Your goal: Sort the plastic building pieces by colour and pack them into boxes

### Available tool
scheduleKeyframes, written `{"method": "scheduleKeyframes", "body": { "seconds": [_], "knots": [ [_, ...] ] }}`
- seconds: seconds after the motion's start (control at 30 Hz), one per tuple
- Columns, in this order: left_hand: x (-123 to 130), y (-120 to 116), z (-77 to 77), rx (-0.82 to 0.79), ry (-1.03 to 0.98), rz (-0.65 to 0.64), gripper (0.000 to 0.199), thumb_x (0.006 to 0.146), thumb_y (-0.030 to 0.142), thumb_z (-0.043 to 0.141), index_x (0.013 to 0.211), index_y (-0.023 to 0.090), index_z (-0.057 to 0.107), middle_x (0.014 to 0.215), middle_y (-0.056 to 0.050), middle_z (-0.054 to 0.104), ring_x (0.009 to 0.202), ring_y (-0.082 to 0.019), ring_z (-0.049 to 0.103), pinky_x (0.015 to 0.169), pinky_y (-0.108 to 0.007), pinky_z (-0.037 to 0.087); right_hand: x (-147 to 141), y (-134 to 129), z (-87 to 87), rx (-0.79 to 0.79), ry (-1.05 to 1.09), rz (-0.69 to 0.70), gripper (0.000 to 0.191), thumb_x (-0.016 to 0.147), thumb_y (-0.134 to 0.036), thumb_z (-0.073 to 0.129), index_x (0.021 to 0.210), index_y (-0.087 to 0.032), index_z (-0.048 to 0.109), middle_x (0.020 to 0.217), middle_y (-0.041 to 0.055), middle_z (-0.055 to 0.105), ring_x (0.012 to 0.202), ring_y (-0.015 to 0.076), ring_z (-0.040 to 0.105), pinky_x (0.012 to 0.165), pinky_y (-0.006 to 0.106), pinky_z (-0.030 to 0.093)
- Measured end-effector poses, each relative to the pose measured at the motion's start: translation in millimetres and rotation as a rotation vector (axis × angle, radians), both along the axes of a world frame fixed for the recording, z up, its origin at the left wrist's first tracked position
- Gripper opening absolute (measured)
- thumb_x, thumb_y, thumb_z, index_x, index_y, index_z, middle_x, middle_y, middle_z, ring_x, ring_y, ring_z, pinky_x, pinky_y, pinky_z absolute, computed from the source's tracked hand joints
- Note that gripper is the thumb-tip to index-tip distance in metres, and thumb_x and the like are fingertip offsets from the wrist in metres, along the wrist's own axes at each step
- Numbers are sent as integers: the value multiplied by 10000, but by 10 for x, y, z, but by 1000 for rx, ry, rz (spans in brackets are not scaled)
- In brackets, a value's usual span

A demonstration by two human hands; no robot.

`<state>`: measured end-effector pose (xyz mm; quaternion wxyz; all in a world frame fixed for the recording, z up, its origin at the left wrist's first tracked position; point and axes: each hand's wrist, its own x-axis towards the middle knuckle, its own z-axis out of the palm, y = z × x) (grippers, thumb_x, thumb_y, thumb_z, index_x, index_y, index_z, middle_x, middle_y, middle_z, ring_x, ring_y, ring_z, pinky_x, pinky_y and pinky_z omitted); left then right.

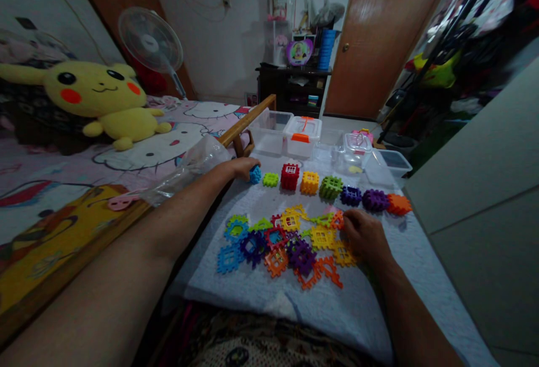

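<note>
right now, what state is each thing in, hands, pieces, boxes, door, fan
left hand: fingers around the blue stack
right hand: fingers at an orange piece, grip unclear
red stack: upright
loose pieces: spread in an overlapping pile
box with orange latches: lid on
clear box at far left: open
door: shut
fan: upright, can't tell if running

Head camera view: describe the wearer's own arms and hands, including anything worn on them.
The left hand and right hand wear no gloves. The left forearm and right forearm are bare to the picture's edge, with no sleeve, watch or bracelet showing. The fingers are too small and dim to rule out rings.
</note>
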<state>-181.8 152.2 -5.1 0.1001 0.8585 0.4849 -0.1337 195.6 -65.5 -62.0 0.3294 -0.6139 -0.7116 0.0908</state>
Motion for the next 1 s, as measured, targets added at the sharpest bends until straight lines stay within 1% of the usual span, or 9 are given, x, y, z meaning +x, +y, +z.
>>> {"method": "scheduleKeyframes", "body": {
  "seconds": [0.17, 0.33, 0.47, 0.53, 0.6, 0.7, 0.83, 0.93, 1.0],
  "knots": [
    [18, -16, 2, -2, 5, 7, 709, 583, 116, 666, 1278, 167, 538, 1254, -91, 644, 1116, -248, 611, 908, -262, 486, -8, 0, 15, 0, -4, 0, 208, 853, -290, 487, 815, -182, 661, 763, 50, 672, 677, 176, 605, 655, 287, 430],
    [15, -180, 116, 122, -88, 2, 878, 596, 146, 724, 1414, 131, 405, 1460, -166, 463, 1349, -313, 423, 1119, -367, 333, -14, -10, 58, 2, 10, -7, 220, 847, -320, 486, 800, -190, 658, 763, 57, 683, 671, 184, 613, 654, 297, 441],
    [-45, -624, 325, 216, -258, -70, 722, 718, 174, 678, 1395, 157, 427, 1457, -140, 452, 1376, -287, 379, 1154, -392, 267, -20, -11, 90, 5, 19, -8, 225, 846, -336, 485, 803, -195, 654, 761, 54, 688, 663, 181, 613, 649, 296, 444],
    [-102, -925, 413, 146, -308, -109, 576, 806, 221, 628, 1357, 168, 470, 1406, -120, 499, 1344, -252, 423, 1142, -354, 283, -22, -8, 103, 0, 0, 8, 235, 846, -340, 479, 797, -191, 655, 751, 55, 681, 654, 179, 608, 645, 296, 440],
    [-176, -1235, 448, 36, -321, -111, 572, 820, 278, 644, 1358, 186, 471, 1403, -106, 501, 1327, -236, 445, 1129, -331, 302, -21, -4, 108, -7, -23, 30, 246, 845, -340, 473, 799, -184, 658, 749, 61, 674, 658, 181, 607, 646, 299, 436],
    [-286, -1664, 361, -62, -287, -59, 787, 716, 400, 766, 1406, 219, 433, 1460, -109, 451, 1379, -281, 383, 1149, -370, 283, -18, 2, 95, -17, -41, 47, 262, 842, -340, 465, 820, -174, 666, 758, 68, 674, 672, 186, 612, 649, 302, 432],
    [-348, -2106, 61, -103, -247, 27, 1133, 570, 536, 837, 1515, 264, 274, 1593, -161, 246, 1474, -369, 186, 1169, -481, 239, -13, 11, 60, -17, -45, 39, 274, 841, -349, 461, 824, -176, 673, 762, 66, 677, 662, 185, 605, 644, 304, 426],
    [-335, -2299, -153, -103, -259, 51, 1217, 533, 536, 857, 1537, 266, 224, 1612, -179, 193, 1485, -390, 143, 1173, -513, 225, -11, 14, 56, -6, -50, 39, 265, 837, -349, 472, 814, -181, 675, 761, 61, 676, 663, 183, 605, 648, 303, 425],
    [-323, -2349, -239, -99, -297, 66, 1173, 583, 519, 841, 1541, 252, 218, 1610, -179, 204, 1484, -365, 172, 1182, -489, 235, -11, 13, 60, -8, -51, 42, 261, 834, -347, 477, 811, -181, 677, 752, 58, 672, 657, 182, 603, 643, 302, 423]
  ]
}}
